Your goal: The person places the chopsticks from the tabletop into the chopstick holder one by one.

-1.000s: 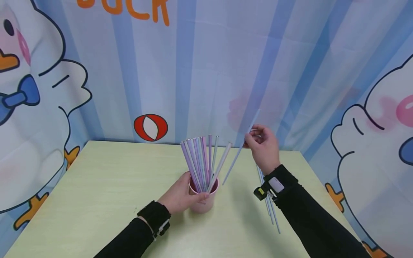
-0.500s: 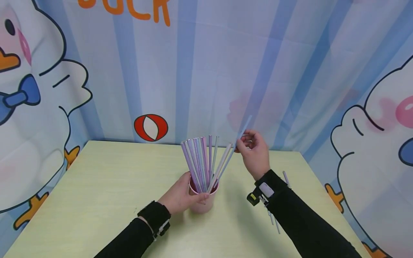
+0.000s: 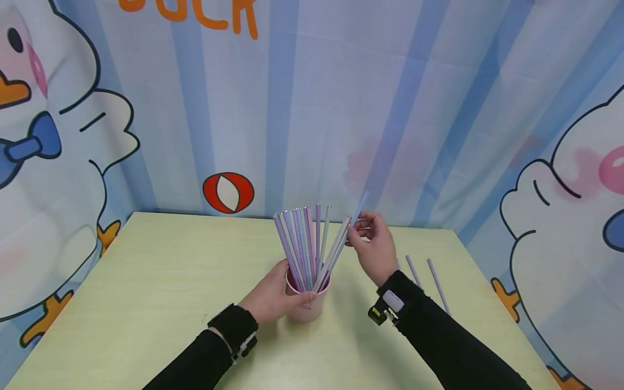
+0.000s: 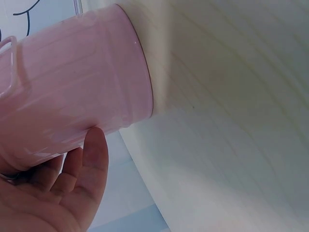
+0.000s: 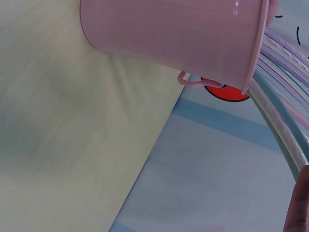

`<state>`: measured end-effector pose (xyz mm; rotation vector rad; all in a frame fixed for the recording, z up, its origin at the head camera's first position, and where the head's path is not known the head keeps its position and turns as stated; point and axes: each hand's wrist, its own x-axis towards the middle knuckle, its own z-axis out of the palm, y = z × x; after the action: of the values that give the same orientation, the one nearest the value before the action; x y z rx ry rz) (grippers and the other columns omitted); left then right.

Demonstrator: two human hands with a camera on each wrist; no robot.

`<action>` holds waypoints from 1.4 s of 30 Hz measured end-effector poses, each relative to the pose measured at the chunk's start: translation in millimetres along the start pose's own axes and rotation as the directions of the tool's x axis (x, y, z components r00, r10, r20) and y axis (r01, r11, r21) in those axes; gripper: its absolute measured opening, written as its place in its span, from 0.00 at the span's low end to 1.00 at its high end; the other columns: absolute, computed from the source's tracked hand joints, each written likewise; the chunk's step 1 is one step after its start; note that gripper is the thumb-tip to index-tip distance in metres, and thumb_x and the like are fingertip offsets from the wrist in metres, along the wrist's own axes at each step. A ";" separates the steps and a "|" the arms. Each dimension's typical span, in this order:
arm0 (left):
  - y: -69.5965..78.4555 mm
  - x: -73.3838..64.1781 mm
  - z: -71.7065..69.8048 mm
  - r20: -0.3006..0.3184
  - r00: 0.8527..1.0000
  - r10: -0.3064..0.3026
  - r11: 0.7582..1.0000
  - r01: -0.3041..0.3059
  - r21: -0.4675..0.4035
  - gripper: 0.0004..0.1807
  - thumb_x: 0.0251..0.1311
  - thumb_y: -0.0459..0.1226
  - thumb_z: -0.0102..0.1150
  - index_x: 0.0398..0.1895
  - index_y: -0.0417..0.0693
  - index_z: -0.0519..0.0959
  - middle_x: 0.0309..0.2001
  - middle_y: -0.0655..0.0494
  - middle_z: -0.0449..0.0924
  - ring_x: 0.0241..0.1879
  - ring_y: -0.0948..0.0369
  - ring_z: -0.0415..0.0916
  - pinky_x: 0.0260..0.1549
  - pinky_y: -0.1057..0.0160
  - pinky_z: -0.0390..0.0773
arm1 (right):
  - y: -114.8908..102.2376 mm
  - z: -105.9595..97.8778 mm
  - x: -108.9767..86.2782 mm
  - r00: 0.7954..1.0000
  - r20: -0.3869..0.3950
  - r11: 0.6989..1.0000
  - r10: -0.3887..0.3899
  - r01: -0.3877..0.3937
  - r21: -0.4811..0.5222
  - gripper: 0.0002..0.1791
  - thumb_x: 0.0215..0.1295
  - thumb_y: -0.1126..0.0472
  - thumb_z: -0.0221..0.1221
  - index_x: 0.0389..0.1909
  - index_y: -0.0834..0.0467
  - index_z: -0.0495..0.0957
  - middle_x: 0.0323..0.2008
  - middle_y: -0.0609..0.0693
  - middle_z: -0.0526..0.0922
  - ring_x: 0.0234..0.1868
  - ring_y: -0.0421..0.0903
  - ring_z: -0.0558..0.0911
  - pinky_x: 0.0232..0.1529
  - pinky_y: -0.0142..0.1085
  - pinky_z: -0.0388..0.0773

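Observation:
A pink cup [image 3: 304,314] stands upright on the table, its wall [image 4: 82,72] filling much of the left wrist view. My left hand [image 3: 273,295] grips it from the left, thumb across the rim. Several pastel, shiny drinking straws [image 3: 294,244] lean in the cup and fan out above it. Between thumb and fingertips, my right hand [image 3: 375,246] pinches a pale blue straw [image 3: 359,206] near its upper part; the straw slants down into the cup's right side. In the right wrist view, only a fingertip [image 5: 298,200] shows, beside the straws.
On the table [image 3: 170,281], right of the cup, lie a few loose straws [image 3: 439,287], partly hidden under my right forearm. A small pink handle [image 5: 195,83] sticks out from the cup. A striped curtain [image 3: 317,108] with cartoon ducks hangs right behind the table.
My right hand has moved left and down, bringing the pale blue straw from beside the cup into it. Loose straws have come into view behind the right forearm. The left hand stays put.

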<state>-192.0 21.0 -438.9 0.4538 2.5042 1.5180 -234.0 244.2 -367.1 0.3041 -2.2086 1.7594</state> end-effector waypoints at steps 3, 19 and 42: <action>-0.7 0.4 0.1 -0.002 1.000 0.004 1.000 -0.004 0.003 0.54 0.44 0.62 0.69 0.74 0.60 0.53 0.70 0.57 0.62 0.67 0.55 0.62 0.67 0.40 0.58 | 4.6 1.9 -3.8 1.000 0.005 1.000 0.013 -0.013 -0.010 0.19 0.66 0.68 0.57 0.56 0.68 0.67 0.40 0.58 0.74 0.36 0.45 0.79 0.36 0.32 0.85; -0.8 -1.3 1.0 -0.017 0.999 0.031 0.999 -0.031 0.019 0.53 0.46 0.60 0.69 0.73 0.57 0.54 0.70 0.54 0.62 0.67 0.54 0.62 0.67 0.40 0.58 | 19.6 7.8 -15.5 0.994 0.050 0.995 0.092 -0.090 -0.052 0.21 0.67 0.67 0.58 0.57 0.68 0.67 0.40 0.58 0.76 0.37 0.51 0.81 0.40 0.43 0.86; -1.5 -2.1 1.3 -0.024 0.999 0.049 0.998 -0.048 0.037 0.51 0.47 0.60 0.69 0.73 0.55 0.56 0.69 0.53 0.63 0.67 0.53 0.63 0.67 0.41 0.59 | 67.4 -37.5 -21.1 0.987 0.141 0.883 0.083 -0.008 -0.468 0.17 0.67 0.66 0.56 0.56 0.65 0.74 0.39 0.57 0.78 0.41 0.52 0.78 0.46 0.47 0.79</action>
<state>-189.9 20.7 -440.9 0.5077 2.5616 1.5054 -234.0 295.7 -428.4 0.2855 -2.6817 1.1938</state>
